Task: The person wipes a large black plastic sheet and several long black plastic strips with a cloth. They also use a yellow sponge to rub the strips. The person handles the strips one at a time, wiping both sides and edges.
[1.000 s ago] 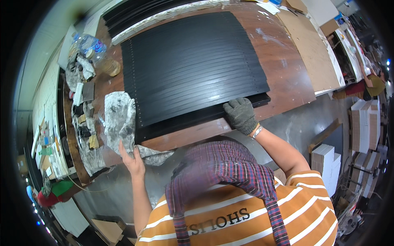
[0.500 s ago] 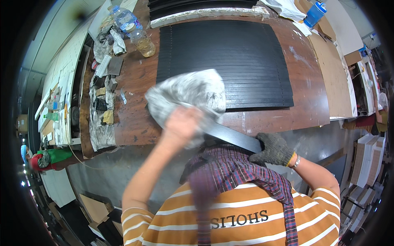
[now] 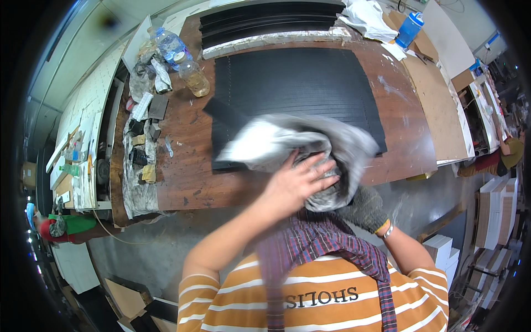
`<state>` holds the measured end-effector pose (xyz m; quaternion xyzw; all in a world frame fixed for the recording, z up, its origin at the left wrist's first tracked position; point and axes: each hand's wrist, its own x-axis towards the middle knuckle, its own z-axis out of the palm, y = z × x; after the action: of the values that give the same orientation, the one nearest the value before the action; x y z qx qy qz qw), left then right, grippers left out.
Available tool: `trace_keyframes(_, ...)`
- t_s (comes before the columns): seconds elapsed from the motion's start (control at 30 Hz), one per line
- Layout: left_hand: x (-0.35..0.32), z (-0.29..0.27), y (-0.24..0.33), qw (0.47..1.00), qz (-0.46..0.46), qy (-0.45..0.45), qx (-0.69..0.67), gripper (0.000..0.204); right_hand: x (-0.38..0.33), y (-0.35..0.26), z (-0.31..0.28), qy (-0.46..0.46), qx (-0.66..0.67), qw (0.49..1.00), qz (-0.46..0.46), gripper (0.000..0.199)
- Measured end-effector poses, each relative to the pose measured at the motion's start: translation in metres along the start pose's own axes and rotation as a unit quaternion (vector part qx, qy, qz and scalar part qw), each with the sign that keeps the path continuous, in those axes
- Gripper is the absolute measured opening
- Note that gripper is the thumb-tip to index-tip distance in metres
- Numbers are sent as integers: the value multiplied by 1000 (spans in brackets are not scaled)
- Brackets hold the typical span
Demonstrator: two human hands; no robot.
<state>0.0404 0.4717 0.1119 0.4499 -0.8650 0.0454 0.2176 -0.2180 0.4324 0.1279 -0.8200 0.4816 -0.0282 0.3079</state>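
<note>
My bare left hand [image 3: 301,185] presses a bunched, smudged white cloth [image 3: 265,141], its fingers bent over the folds. The cloth is blurred by motion and wraps over a long black slat [image 3: 224,112], whose far end sticks out to the upper left. In a dark knitted glove, my right hand [image 3: 365,210] is at the slat's near end, close to my body. The cloth hides that end and part of the gloved fingers. Beneath the cloth, a row of black slats [image 3: 293,83] lies side by side on the brown table [image 3: 182,191].
Beyond the row stands a stack of black slats [image 3: 271,22]. Clear plastic bottles [image 3: 192,77] and small blocks [image 3: 148,174] line the table's left side. A blue bottle [image 3: 409,30] and white cloth [image 3: 368,19] sit at the far right. Other people [image 3: 511,157] are at both sides.
My left hand and the cloth have slid right along the slat, toward my right hand. The slat's far end now shows, while its near part is covered.
</note>
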Motion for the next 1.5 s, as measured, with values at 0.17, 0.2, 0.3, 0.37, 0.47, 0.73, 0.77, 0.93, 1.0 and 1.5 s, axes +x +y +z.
trace_keyframes(0.17, -28, -32, -122, 981, -163, 82, 71, 35, -33, 6, -2, 45, 26, 999, 17, 51)
trace_keyframes(0.2, -42, -46, -154, 981, -129, 83, 122, 35, -40, 8, 1, 57, 27, 998, 15, 45)
trace_keyframes(0.3, -75, -80, -211, 876, -406, 257, 31, 26, -53, 15, 13, 100, 28, 994, 17, 41)
trace_keyframes(0.37, -73, -80, -197, 742, -442, 427, -267, 12, -52, 16, 17, 130, 7, 991, 44, 41)
trace_keyframes(0.47, -26, -50, -112, 572, -398, 415, -586, 51, -33, 4, 19, 158, 28, 985, 70, 50)
trace_keyframes(0.73, 92, -26, -42, 577, -299, 198, -733, 18, 53, -43, -4, 233, 178, 949, -118, 42)
trace_keyframes(0.77, 91, -37, -52, 577, -308, 171, -737, 19, 55, -38, -20, 193, 222, 955, -48, 34)
trace_keyframes(0.93, 101, -60, -49, 651, -320, 17, -688, 27, 88, -41, -76, 280, 538, 782, -143, 33)
trace_keyframes(1.0, 103, -55, -29, 633, -311, -39, -708, 34, 100, -52, -79, 152, 662, 718, -153, 37)
trace_keyframes(1.5, -56, -89, -82, 717, -509, -15, -476, 30, 110, 38, -162, 295, 825, 465, -126, 34)
